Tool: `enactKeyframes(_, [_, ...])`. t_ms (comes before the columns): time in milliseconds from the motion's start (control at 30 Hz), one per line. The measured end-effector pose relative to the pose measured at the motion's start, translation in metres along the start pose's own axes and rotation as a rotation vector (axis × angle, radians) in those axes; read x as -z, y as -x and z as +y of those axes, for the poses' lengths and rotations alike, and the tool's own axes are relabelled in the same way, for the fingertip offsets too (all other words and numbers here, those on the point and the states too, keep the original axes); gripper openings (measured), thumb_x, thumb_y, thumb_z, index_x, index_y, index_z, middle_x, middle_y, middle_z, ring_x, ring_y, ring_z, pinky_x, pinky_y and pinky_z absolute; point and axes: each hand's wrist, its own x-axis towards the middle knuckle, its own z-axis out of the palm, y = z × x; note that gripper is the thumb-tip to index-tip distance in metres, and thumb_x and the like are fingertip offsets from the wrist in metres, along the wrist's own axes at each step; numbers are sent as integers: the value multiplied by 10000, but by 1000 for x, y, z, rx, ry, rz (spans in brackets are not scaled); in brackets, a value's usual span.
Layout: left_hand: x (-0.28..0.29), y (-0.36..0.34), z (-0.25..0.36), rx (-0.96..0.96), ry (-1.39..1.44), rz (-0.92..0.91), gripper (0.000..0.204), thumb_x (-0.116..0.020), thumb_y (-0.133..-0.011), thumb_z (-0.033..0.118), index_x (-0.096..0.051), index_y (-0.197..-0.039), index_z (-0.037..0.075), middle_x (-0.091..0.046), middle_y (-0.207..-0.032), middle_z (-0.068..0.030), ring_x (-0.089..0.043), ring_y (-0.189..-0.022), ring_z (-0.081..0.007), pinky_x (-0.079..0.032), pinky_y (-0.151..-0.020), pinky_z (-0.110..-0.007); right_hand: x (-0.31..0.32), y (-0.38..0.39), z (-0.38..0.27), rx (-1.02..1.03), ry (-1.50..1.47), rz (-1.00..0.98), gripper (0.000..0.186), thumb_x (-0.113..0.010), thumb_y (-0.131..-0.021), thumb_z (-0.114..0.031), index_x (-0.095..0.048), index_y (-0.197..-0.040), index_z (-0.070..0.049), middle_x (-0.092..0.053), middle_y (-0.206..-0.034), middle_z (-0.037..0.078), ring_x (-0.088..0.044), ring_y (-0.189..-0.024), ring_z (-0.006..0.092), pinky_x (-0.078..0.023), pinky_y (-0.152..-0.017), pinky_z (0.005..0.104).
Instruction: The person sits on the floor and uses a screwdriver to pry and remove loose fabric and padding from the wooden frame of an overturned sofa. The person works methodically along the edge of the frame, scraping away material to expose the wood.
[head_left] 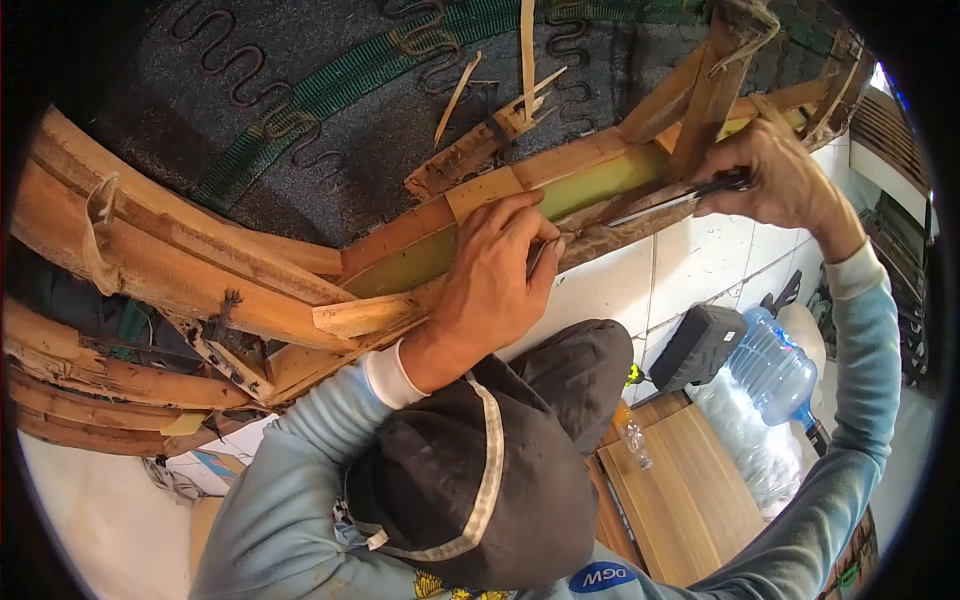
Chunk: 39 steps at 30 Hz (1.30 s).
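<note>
An upturned wooden furniture frame (560, 190) with zigzag springs (265, 100) and green webbing (330, 85) spans the upper view. My left hand (490, 280) rests on its near rail, with thumb and forefinger closed over the edge; whatever they pinch is mostly hidden. Farther right along the same rail, my right hand (775, 185) grips a long slim tool (655, 207) with a dark handle and a thin metal blade. The blade lies along the rail and points toward my left hand. I cannot tell its exact kind.
Loose, splintered wood pieces (480, 150) lie on the dark lining inside the frame. Below the rail, white floor tiles (690, 250) show. A black case (698, 348), a clear blue water jug (775, 365) and a wood-grain board (685, 480) sit at right. My bent knees fill the lower middle.
</note>
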Motion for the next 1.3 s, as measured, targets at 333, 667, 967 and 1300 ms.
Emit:
enactKeyframes(333, [-4, 5, 5, 92, 81, -11, 180, -732, -1007, 134, -685, -1077, -26, -654, -1400, -335, -600, -1375, -491, -450, -1171, -557, -21, 3, 21, 53, -65, 108, 327, -946, -823, -328, -876, -1040, -92, -829, -912, 126, -793, -859, 316, -606, -815, 419])
enactKeyframes(667, [-6, 3, 2, 4, -5, 86, 185, -764, -1010, 175, -721, -1024, -5, -575, -1578, -314, -530, -1490, -514, -416, -1236, -549, -54, 30, 5, -69, -108, 271, 288, -926, -858, -265, -846, -993, -24, -786, -808, 141, -765, -742, 281, -586, -725, 396])
enactKeyframes(967, [-6, 8, 2, -112, -35, 128, 168, -801, -991, 175, -742, -1005, 19, -614, -1558, -226, -530, -1490, -461, -401, -1239, -545, -209, 80, -42, -301, -558, 790, 268, -930, -924, -215, -815, -1046, -6, -788, -807, 135, -742, -704, 154, -585, -661, 312])
enactKeyframes(1300, [-8, 15, 12, -275, -140, 165, 117, -815, -955, 173, -750, -944, 77, -672, -1155, -59, -591, -1179, -322, -413, -1122, -486, -271, 72, -25, -250, -723, 818, 235, -892, -957, -153, -804, -1127, -16, -781, -855, 71, -692, -766, 108, -562, -716, 300])
